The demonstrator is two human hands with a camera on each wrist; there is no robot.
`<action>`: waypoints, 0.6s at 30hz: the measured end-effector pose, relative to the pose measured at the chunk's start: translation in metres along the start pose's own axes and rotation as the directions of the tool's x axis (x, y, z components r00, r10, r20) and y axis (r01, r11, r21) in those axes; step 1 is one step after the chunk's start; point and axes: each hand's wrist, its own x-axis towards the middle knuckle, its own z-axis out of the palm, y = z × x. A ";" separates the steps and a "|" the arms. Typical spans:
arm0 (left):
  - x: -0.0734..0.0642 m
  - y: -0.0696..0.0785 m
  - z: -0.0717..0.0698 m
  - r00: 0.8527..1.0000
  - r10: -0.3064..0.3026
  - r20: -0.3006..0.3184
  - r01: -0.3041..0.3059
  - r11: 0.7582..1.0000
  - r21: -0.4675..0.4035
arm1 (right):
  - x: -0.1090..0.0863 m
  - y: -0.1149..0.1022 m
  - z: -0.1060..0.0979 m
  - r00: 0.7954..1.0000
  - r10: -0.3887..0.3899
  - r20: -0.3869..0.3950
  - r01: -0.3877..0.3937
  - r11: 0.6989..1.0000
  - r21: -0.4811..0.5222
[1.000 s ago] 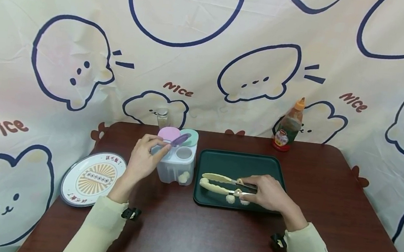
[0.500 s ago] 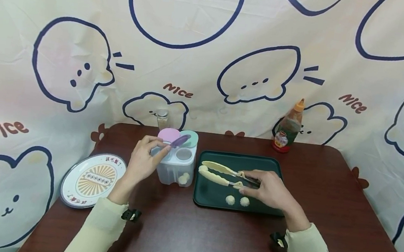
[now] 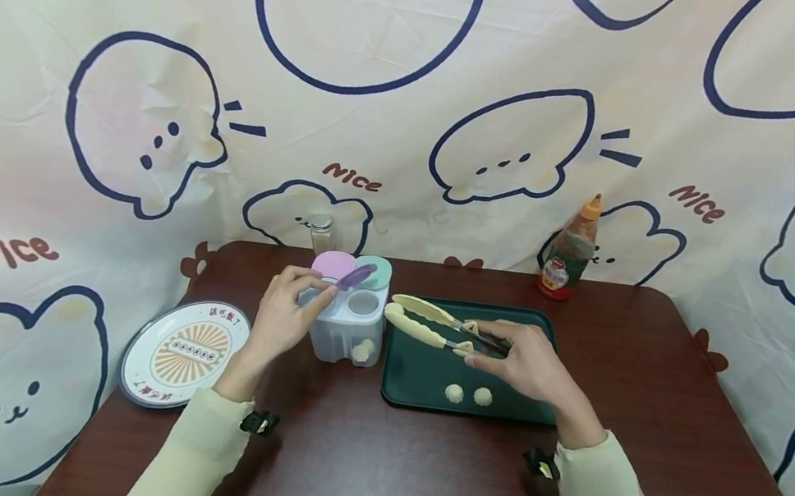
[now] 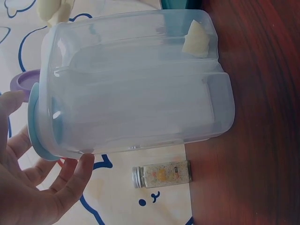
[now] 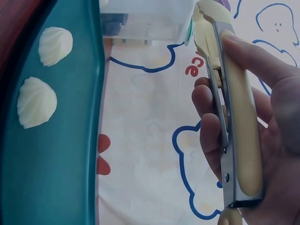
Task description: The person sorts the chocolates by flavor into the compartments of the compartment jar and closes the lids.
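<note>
My left hand [image 3: 289, 309] holds the top of a clear storage box [image 3: 345, 341]. Its thumb touches the raised purple lid [image 3: 356, 277], beside an uncovered round opening [image 3: 363, 303]. Inside the box, a white piece [image 4: 196, 39] lies at the bottom. My right hand [image 3: 529, 359] grips a pair of tongs [image 3: 424, 332] by the handles, with the pale yellow tips near the box's right side. Whether the tips hold anything, I cannot tell. Two small white ridged buns [image 5: 55, 46] lie on the dark green tray [image 3: 513, 395] below the tongs.
Pink [image 3: 334, 262] and green lids [image 3: 378, 269] cover the box's rear compartments. A seasoning jar [image 4: 161, 174] stands behind it. A white patterned plate [image 3: 150, 383] lies at the left. At the back right stands a sauce bottle [image 3: 566, 256].
My right hand has raised the tongs from low over the tray and moved them left toward the box, uncovering the two buns. The left hand keeps its place at the lid.
</note>
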 end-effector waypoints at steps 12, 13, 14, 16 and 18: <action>-0.001 0.000 0.000 1.000 -0.005 0.009 0.005 1.000 0.002 | 0.013 -0.016 0.003 1.000 0.026 -0.018 -0.026 1.000 -0.007; -0.001 0.001 0.000 1.000 -0.005 0.010 0.005 1.000 0.002 | 0.015 -0.017 0.004 1.000 0.026 -0.018 -0.026 1.000 -0.003; 0.000 0.000 0.000 1.000 -0.004 0.010 0.004 1.000 0.002 | 0.016 -0.018 0.005 1.000 0.025 -0.018 -0.025 1.000 -0.001; 0.000 0.000 0.000 1.000 -0.002 0.008 0.002 1.000 0.002 | 0.018 -0.020 0.007 1.000 0.022 -0.019 -0.022 1.000 0.001; 0.000 0.001 0.000 1.000 -0.001 0.004 0.001 1.000 0.002 | 0.019 -0.022 0.009 1.000 0.020 -0.017 -0.020 1.000 -0.002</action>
